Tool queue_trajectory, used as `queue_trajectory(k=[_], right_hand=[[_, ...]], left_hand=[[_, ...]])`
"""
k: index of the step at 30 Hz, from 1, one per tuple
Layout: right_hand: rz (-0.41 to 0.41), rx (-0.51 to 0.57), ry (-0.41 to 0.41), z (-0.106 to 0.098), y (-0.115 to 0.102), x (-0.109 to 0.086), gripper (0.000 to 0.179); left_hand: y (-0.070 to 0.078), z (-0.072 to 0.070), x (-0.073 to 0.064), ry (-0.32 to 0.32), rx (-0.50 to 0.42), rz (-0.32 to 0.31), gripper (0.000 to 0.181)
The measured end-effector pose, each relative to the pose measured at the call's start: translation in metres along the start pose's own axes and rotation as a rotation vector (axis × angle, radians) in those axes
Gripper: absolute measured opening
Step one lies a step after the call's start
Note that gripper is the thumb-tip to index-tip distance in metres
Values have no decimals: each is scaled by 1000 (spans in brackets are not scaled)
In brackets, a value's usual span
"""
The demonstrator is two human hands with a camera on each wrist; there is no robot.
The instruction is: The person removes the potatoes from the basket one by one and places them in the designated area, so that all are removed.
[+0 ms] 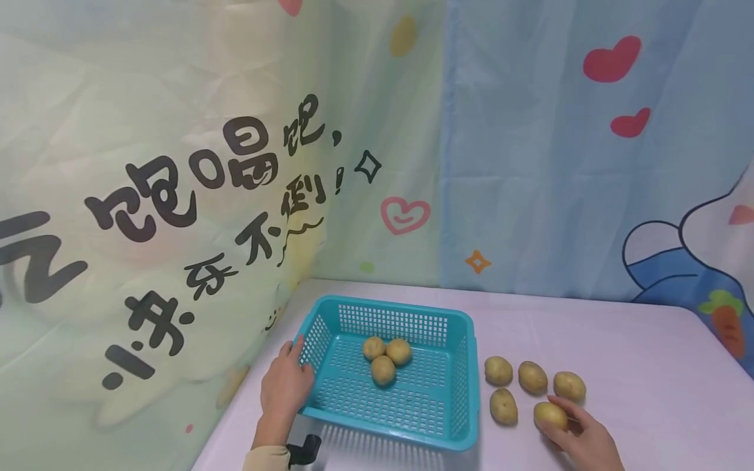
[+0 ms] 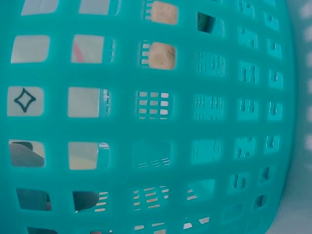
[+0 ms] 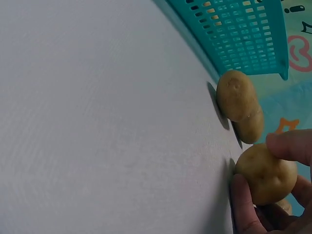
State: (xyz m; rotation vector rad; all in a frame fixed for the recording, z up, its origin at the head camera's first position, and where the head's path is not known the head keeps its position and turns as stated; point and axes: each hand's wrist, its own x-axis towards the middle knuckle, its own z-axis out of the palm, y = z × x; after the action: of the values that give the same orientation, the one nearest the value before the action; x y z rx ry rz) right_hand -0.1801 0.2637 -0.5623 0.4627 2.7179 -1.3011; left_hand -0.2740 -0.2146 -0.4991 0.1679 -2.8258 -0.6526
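A turquoise plastic basket [image 1: 389, 437] with lattice walls stands on the table. Three potatoes [image 1: 383, 371] lie together on its floor. At the basket's left rim, my left hand [image 1: 287, 383] grips the edge; in the left wrist view the perforated basket wall [image 2: 185, 126] fills most of the picture and hides much of that hand. My right hand [image 1: 589, 441] pinches a potato [image 3: 265, 174] between thumb and fingers, right of the basket and low over the table. Several other potatoes [image 1: 533, 378] sit close by, between that hand and the basket.
A pale tablecloth [image 1: 660, 366] covers the table. Behind it and along the left hang printed curtains [image 1: 530, 163] with hearts, stars and lettering. A black strap [image 1: 304, 450] shows at my left wrist.
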Motion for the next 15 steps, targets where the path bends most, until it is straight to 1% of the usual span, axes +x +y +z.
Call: queue_trajectory(k=[5, 8, 11, 15], right_hand=[[15, 0, 28, -1, 6, 3, 84], [14, 1, 53, 1, 10, 4, 84], [3, 6, 67, 3, 7, 1, 84], [-5, 11, 46, 7, -2, -2, 86]], left_hand=[[1, -2, 0, 8, 0, 7, 59], [2, -2, 0, 2, 2, 5, 59], [3, -3, -1, -3, 4, 1, 59], [3, -1, -1, 2, 9, 4, 59]])
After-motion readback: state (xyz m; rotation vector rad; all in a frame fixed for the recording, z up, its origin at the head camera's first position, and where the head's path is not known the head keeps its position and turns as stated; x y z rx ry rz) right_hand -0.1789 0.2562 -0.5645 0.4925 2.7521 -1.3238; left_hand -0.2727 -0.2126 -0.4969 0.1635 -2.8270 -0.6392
